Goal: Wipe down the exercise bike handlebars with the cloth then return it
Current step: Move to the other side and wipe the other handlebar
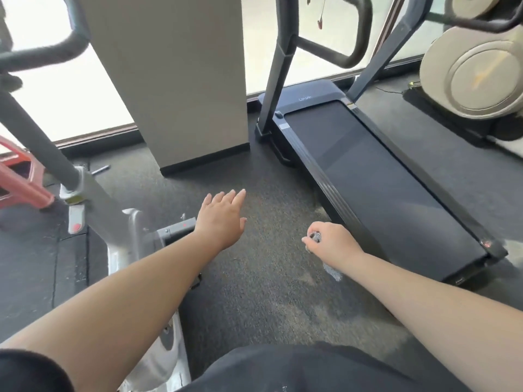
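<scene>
Over the dark floor (pixel 254 278), right hand (pixel 334 244) is clenched around a gray cloth (pixel 332 271), its tail hanging below the grip. Left hand (pixel 222 219) hovers spread and empty, bike frame (pixel 113 222) just left.

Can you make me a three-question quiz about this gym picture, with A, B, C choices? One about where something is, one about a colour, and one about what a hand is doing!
1. Where is the treadmill?
A. right of the pillar
B. left of the exercise bike
C. hanging on the wall

2. What colour is the stool at the left edge?
A. green
B. red-pink
C. blue

3. What is the right hand doing?
A. lying flat and empty
B. gripping a handlebar
C. closed around a cloth

Answers:
1. A, its belt lies on the floor right of the beige pillar.
2. B, its legs show red-pink beside the exercise bike.
3. C, the grey cloth pokes out between its fingers and dangles below, while the left hand is spread open.
</scene>
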`<state>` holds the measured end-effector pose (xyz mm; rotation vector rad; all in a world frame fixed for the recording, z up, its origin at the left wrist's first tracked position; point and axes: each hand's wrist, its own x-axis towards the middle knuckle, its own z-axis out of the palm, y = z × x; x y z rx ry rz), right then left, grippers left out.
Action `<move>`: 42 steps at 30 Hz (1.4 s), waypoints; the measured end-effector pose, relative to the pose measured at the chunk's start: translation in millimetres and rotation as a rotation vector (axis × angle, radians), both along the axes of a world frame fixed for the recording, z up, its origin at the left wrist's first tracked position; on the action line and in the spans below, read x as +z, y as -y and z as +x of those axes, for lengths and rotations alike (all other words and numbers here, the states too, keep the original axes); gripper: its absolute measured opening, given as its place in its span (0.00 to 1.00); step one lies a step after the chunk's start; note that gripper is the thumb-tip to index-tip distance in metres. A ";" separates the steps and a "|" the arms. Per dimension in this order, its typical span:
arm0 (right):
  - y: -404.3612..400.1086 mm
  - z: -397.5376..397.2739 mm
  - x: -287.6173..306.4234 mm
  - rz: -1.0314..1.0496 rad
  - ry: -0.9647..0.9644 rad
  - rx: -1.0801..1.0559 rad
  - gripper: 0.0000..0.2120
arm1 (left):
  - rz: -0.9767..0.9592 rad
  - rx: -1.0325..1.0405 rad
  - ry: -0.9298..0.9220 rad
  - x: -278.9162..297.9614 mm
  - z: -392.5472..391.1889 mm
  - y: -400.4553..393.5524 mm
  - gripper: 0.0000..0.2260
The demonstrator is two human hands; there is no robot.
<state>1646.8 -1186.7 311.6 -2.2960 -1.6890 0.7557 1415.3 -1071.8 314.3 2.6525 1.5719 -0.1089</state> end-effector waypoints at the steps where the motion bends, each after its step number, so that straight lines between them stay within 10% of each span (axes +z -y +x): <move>1: -13.1 -2.6 -0.5 -0.006 -0.002 0.027 0.08 | -0.009 0.022 -0.006 -0.3 -4.8 -6.1 0.30; 21: -287.9 -37.7 18.3 0.091 -0.328 0.494 0.05 | 0.018 0.536 -0.022 17.6 -23.8 -145.3 0.28; 30: -342.7 -78.6 56.4 0.129 -0.734 0.559 0.16 | 0.057 0.670 0.595 54.1 -22.5 -173.9 0.22; 35: -366.2 -110.2 83.4 0.078 -1.057 0.523 0.23 | -0.235 0.666 1.220 74.0 -29.8 -194.1 0.19; 42: -397.0 -169.5 114.3 0.119 -1.270 0.513 0.25 | -0.412 0.607 1.499 97.3 -71.7 -221.2 0.16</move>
